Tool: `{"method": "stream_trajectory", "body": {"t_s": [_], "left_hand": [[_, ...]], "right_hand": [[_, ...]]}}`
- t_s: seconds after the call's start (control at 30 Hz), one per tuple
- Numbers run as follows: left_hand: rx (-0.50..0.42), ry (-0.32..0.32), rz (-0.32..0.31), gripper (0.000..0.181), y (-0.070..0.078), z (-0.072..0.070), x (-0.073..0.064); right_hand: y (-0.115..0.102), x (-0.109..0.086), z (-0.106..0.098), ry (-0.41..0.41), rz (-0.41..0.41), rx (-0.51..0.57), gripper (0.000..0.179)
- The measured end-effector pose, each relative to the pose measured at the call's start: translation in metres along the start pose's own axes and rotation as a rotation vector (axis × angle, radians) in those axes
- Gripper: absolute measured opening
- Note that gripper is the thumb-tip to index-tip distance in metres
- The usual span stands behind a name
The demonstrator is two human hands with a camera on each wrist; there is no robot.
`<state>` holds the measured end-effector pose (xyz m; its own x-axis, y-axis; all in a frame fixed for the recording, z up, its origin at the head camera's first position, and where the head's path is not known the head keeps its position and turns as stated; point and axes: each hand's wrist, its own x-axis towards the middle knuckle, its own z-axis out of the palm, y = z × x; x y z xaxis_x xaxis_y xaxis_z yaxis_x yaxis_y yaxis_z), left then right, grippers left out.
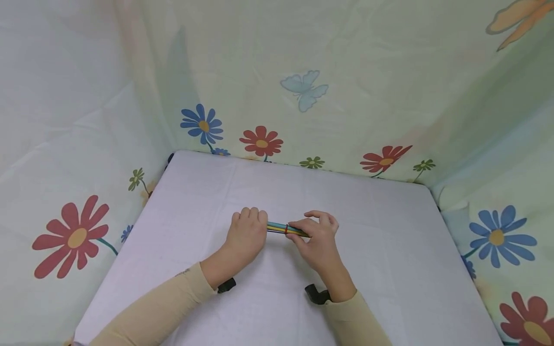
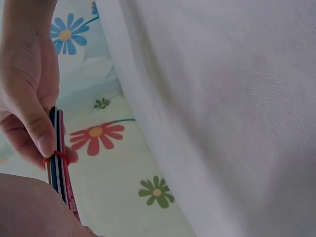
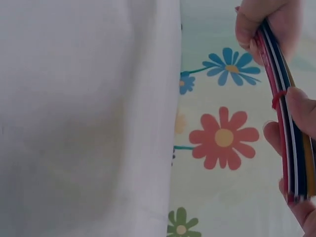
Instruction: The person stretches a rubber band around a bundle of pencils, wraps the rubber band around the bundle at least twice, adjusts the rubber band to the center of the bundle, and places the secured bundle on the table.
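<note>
Both hands hold a bundle of coloured pencils [image 1: 277, 227] above the table. Its blue and yellow sides show in the head view, and dark, white and pink ones in the right wrist view [image 3: 289, 143]. A thin red rubber band [image 3: 278, 98] circles the bundle. My left hand [image 1: 247, 230] grips the left end in curled fingers, hiding that end. At the band, my right hand [image 1: 318, 240] pinches the bundle between thumb and fingers, while its outer fingers are raised and bent. The left wrist view shows the band [image 2: 58, 155] close beside the right thumb.
A white cloth covers the table [image 1: 259, 192]. Black objects, likely the wrist camera mounts [image 1: 317, 294], show beneath the wrists. Flower-printed curtains [image 1: 346, 72] stand around the back and sides.
</note>
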<state>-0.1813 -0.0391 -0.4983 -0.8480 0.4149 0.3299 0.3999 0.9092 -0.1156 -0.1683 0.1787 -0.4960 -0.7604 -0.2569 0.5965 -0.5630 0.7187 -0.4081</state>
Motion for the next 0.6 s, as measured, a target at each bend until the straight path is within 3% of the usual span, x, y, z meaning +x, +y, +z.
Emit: {"method": "stream_trajectory", "body": {"t_s": [0.17,0.43,0.6], "left_hand": [[0.017,0.048,0.005,0.027,0.002,0.001,0.001],[0.055,0.057,0.017,0.028,0.008,-0.002,0.000],[0.042,0.001,0.011,0.025,0.007,-0.005,0.000]], "right_hand": [[-0.008,0.004,0.003,-0.008,-0.027,-0.017,0.031],[-0.021,0.010,0.011,-0.069,-0.034,-0.147,0.031],[-0.022,0.009,0.005,-0.094,0.078,-0.200,0.042]]}}
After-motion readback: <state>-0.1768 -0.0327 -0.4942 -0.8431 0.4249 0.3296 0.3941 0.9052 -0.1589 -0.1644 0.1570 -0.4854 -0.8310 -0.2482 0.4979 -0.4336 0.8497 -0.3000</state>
